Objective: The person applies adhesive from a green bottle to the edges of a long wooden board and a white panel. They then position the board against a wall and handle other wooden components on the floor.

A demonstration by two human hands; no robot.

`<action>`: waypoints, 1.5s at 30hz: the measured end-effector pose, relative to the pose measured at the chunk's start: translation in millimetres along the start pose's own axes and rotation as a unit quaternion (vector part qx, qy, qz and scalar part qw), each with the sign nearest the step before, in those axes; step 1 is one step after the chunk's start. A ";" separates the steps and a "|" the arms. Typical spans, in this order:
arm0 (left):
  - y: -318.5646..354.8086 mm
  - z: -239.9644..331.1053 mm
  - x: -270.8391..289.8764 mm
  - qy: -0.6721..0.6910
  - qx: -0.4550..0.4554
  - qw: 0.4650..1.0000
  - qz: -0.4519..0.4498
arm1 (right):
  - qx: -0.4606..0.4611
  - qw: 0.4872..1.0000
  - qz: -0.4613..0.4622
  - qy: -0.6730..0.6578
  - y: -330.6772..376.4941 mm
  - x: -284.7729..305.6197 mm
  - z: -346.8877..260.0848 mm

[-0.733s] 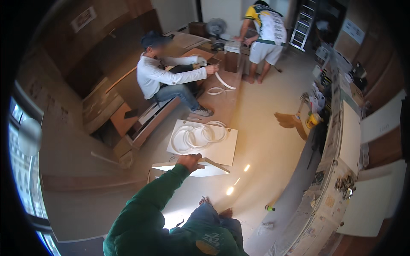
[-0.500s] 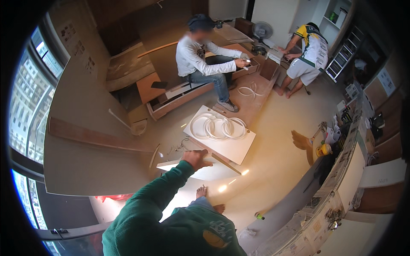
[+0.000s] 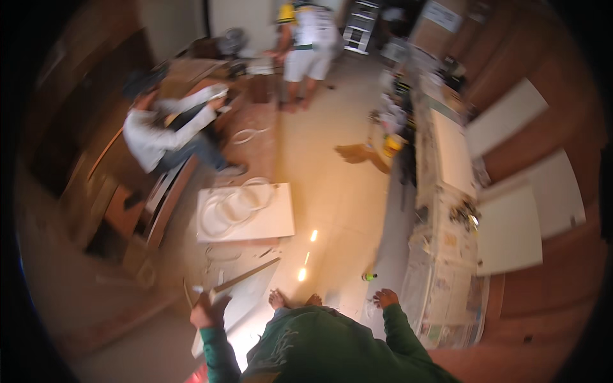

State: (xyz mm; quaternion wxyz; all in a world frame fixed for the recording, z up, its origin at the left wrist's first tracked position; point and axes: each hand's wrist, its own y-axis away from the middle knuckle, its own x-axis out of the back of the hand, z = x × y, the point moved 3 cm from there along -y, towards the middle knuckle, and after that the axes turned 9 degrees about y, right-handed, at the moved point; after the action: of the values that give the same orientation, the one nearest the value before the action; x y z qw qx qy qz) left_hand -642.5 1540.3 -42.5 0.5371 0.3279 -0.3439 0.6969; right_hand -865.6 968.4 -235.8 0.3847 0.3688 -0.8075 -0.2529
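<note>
My left hand (image 3: 207, 311) grips the upper edge of a flat white panel (image 3: 248, 274). The panel stands on edge beside my left foot, so mostly its narrow top edge shows. Off to the right, my right hand (image 3: 385, 298) hangs above the floor with its fingers apart, holding nothing. Ahead of my left hand lies a larger white board (image 3: 276, 214) with several loops of white edging strip (image 3: 231, 207) on it. A small green bottle (image 3: 369, 277) lies on the floor near my right hand.
One person (image 3: 166, 131) sits on a wooden frame at the left; another (image 3: 313, 48) bends over at the back. A long paper-covered bench (image 3: 444, 268) runs along the right, with white panels (image 3: 511, 230) leaning beyond it. A broom (image 3: 364, 155) and a yellow bucket (image 3: 393, 145) are near the bench.
My view has swung to the right, bringing more of the bench into sight. My right hand has come into view. My left hand still holds the panel, which now shows more edge-on.
</note>
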 end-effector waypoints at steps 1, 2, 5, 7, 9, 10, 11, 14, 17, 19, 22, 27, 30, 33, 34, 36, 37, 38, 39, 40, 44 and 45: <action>2.9 -3.9 2.9 -0.034 0.010 0.999 0.020 | -0.008 1.000 0.009 0.028 9.4 -0.1 -4.0; 2.2 -1.9 8.7 -0.037 0.017 0.999 0.017 | -0.011 0.999 0.011 0.028 16.5 -3.0 4.1; -8.9 -1.0 15.3 -0.063 -0.002 0.998 0.012 | -0.027 0.991 0.028 0.126 13.9 -24.1 50.7; -17.7 5.3 7.0 -0.095 -0.020 0.995 -0.014 | -0.043 0.987 0.048 0.149 10.1 -25.6 114.4; -27.6 8.1 7.8 -0.127 -0.032 0.991 -0.024 | -0.066 0.978 0.042 0.196 25.4 -35.4 137.6; -29.2 15.9 -10.7 -0.127 -0.057 0.988 -0.070 | -0.112 0.975 0.079 0.174 45.3 -18.6 207.4; -32.1 20.0 -11.0 -0.140 -0.072 0.984 -0.081 | -0.169 0.981 0.039 0.083 53.9 -23.8 234.9; -45.7 43.9 -2.9 -0.134 -0.121 0.981 -0.067 | -0.212 0.973 0.070 0.049 85.3 -43.6 263.4; -52.4 56.9 -1.1 -0.047 -0.184 0.981 -0.035 | -0.231 0.969 0.069 0.057 112.2 -51.5 285.6; -54.8 77.1 -2.5 -0.040 -0.200 0.978 -0.047 | -0.234 0.967 0.081 0.055 125.5 -54.6 293.2; -63.2 102.1 3.1 -0.006 -0.247 0.966 -0.079 | -0.250 0.965 0.062 0.042 136.2 -54.7 275.6; -99.3 144.0 0.5 0.132 -0.379 0.906 -0.132 | -0.138 0.974 0.118 0.135 144.3 -30.0 202.1; -105.5 222.9 26.4 0.179 -0.449 0.863 -0.148 | -0.054 0.970 0.145 0.188 130.9 -23.9 168.8; -103.1 294.4 48.9 0.113 -0.518 0.839 -0.122 | 0.006 0.986 0.121 0.114 165.8 1.4 88.4; -103.5 315.9 53.0 0.123 -0.543 0.820 -0.130 | 0.040 0.984 0.131 0.110 178.0 8.5 66.6; -101.8 353.3 67.3 0.151 -0.597 0.778 -0.128 | 0.115 0.976 0.153 0.105 191.6 17.1 34.8; -99.6 372.2 74.2 0.174 -0.623 0.753 -0.119 | 0.153 0.968 0.169 0.108 196.4 20.3 16.9; -89.1 396.2 75.8 0.212 -0.617 0.748 -0.122 | 0.183 0.958 0.191 0.111 202.8 24.6 2.7; -90.6 405.9 86.4 0.209 -0.633 0.739 -0.100 | 0.208 0.952 0.189 0.117 205.4 25.1 -21.1; -89.6 422.9 91.1 0.210 -0.655 0.720 -0.086 | 0.225 0.948 0.194 0.116 209.7 27.2 -39.0; -93.8 472.7 95.9 0.229 -0.749 0.622 -0.010 | 0.338 0.896 0.270 0.102 219.0 49.6 -87.0; -92.0 486.1 92.9 0.245 -0.747 0.618 0.011 | 0.344 0.891 0.280 0.100 223.6 59.3 -98.6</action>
State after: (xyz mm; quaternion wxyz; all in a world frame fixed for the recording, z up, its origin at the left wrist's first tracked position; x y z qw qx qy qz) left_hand -529.7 1201.8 312.5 0.6535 -0.3734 -0.6048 0.2602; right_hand -901.2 1043.3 1.6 0.3670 0.2604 -0.8710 0.1971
